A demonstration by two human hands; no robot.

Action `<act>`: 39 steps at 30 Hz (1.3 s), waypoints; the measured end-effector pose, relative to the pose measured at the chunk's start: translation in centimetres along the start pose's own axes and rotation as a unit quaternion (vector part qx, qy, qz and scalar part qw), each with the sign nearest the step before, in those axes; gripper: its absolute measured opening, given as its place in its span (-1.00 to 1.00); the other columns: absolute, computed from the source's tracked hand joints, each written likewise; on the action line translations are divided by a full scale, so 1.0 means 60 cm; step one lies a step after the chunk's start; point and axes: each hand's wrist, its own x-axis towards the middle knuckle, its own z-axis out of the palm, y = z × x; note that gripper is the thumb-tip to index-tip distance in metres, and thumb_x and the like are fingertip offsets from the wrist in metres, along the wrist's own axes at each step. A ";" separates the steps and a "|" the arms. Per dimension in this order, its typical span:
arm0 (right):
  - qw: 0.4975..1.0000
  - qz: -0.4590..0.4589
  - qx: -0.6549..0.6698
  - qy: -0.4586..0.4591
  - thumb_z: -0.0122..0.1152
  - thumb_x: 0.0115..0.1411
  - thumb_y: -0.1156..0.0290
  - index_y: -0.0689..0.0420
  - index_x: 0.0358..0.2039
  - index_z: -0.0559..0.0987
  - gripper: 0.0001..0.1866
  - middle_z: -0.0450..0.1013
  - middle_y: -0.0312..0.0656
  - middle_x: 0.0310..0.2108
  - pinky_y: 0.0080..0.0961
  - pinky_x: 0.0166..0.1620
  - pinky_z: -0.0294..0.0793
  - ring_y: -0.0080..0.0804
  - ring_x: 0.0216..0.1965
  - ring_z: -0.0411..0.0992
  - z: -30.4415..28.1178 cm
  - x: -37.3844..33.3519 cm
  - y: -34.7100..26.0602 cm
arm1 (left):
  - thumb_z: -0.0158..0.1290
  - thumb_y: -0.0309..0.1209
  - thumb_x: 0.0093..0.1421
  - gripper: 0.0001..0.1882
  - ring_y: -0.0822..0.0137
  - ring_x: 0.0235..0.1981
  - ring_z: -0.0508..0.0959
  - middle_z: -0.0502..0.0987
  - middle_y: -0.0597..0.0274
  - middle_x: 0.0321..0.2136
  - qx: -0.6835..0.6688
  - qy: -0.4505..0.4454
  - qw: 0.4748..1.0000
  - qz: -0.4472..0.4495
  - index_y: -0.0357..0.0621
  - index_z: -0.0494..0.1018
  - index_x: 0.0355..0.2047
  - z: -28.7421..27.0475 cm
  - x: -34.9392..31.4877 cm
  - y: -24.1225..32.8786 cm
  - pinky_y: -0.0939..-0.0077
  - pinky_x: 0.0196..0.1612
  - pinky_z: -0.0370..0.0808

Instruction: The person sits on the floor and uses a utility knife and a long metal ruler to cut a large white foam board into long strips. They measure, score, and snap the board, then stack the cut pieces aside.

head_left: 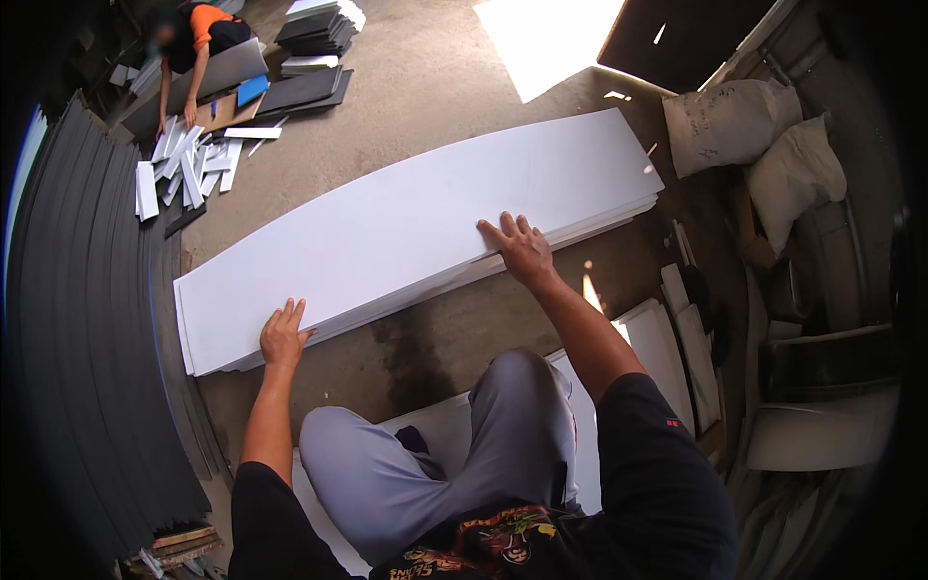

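black shirt (483,546) fronts the stacked white sheets (416,222). on their near edge my left hand (282,334) and right hand (523,247) lie loosely spread, no grip showing; white sheets look light, slick, best edge-held.

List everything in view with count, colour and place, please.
Sheet stack: one, white, floor centre.
Layered pile: one, dark grey, left side.
Loose strips: many, white, upper left.
Blue piece: one, blue, upper left.
Dark sheets: at least two, dark grey, right of the blue piece.
Mixed pile: one, black and white, top.
Sacks: two, off-white, upper right.
Various pieces: several, whitish, right side, exact count unclear.
Co-worker: one, orange and dark clothing, upper left.
Floor: one, grey-brown, mostly centre and top.
Low board: at least one, whitish, lower centre.
Legs: two, grey trousers, lower centre.
Sleeves: two, black, lower edge.
Left grip: one, bare, at the sheet stack's near edge.
Right grip: one, bare, same edge, further right.
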 end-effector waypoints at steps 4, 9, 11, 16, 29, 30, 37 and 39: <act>0.999 0.012 0.009 -0.032 0.04 0.34 0.52 -0.40 0.33 0.40 -0.38 0.35 -0.04 0.28 0.06 0.14 0.53 0.18 0.28 0.38 -0.001 -0.002 0.013 | 0.46 0.01 -0.17 -0.10 0.07 0.05 0.64 0.56 0.17 0.22 -0.022 -0.050 0.998 -0.005 0.21 0.50 0.26 -0.004 0.020 -0.002 0.26 0.07 0.61; 0.999 0.002 0.021 -0.046 0.05 0.35 0.48 -0.38 0.33 0.40 -0.41 0.37 -0.06 0.23 0.08 0.11 0.54 0.19 0.25 0.41 -0.019 0.021 -0.015 | 0.44 0.06 -0.16 -0.10 0.07 0.08 0.64 0.57 0.17 0.20 -0.023 -0.024 0.999 0.006 0.21 0.50 0.26 0.009 0.003 -0.035 0.27 0.05 0.63; 0.997 -0.004 0.062 -0.036 0.19 0.29 0.44 -0.33 0.31 0.44 -0.41 0.43 -0.07 0.16 0.04 0.04 0.58 0.24 0.19 0.44 -0.025 0.017 -0.014 | 0.43 0.07 -0.13 -0.12 0.09 0.09 0.64 0.58 0.19 0.19 -0.031 -0.008 0.999 -0.006 0.22 0.50 0.26 0.005 0.002 -0.031 0.28 0.06 0.62; 0.999 -0.022 0.023 -0.026 0.39 0.17 0.43 -0.29 0.32 0.44 -0.30 0.44 -0.08 0.17 -0.03 -0.03 0.64 0.26 0.16 0.47 -0.027 0.003 -0.026 | 0.37 0.11 -0.05 -0.17 0.13 0.13 0.61 0.53 0.31 0.25 -0.029 -0.047 0.998 -0.017 0.27 0.48 0.27 -0.027 0.018 -0.033 0.27 0.10 0.61; 0.997 -0.072 0.019 -0.012 0.46 0.11 0.37 -0.30 0.26 0.49 -0.32 0.46 -0.24 -0.03 -0.17 -0.16 0.65 -0.11 -0.06 0.52 -0.046 0.018 -0.034 | 0.38 0.14 -0.09 -0.15 0.26 0.07 0.63 0.56 0.35 0.22 -0.021 -0.012 0.999 -0.020 0.28 0.49 0.26 -0.001 -0.003 -0.034 0.33 0.07 0.64; 0.997 -0.065 0.012 -0.028 0.47 0.11 0.33 -0.32 0.27 0.47 -0.30 0.46 -0.25 -0.02 -0.18 -0.15 0.65 -0.11 -0.03 0.52 -0.050 0.018 -0.032 | 0.38 0.15 -0.09 -0.15 0.26 0.08 0.63 0.56 0.35 0.22 -0.016 -0.017 0.999 -0.027 0.29 0.50 0.26 -0.004 -0.002 -0.029 0.34 0.08 0.63; 0.997 -0.051 0.013 -0.064 0.54 0.03 0.10 -0.42 0.28 0.45 -0.23 0.44 -0.30 0.04 -0.15 -0.12 0.68 -0.14 0.03 0.51 -0.033 0.018 -0.024 | 0.39 0.16 -0.12 -0.17 0.27 0.07 0.62 0.57 0.35 0.21 -0.029 -0.007 1.000 -0.003 0.25 0.55 0.20 -0.006 0.000 -0.040 0.36 0.09 0.62; 0.997 -0.049 0.016 -0.064 0.56 0.00 0.06 -0.43 0.26 0.45 -0.22 0.44 -0.29 0.04 -0.14 -0.12 0.68 -0.13 0.03 0.51 -0.040 0.017 -0.027 | 0.40 0.15 -0.13 -0.17 0.27 0.06 0.63 0.57 0.34 0.21 -0.033 -0.010 0.999 -0.002 0.23 0.56 0.20 -0.007 0.002 -0.041 0.36 0.08 0.62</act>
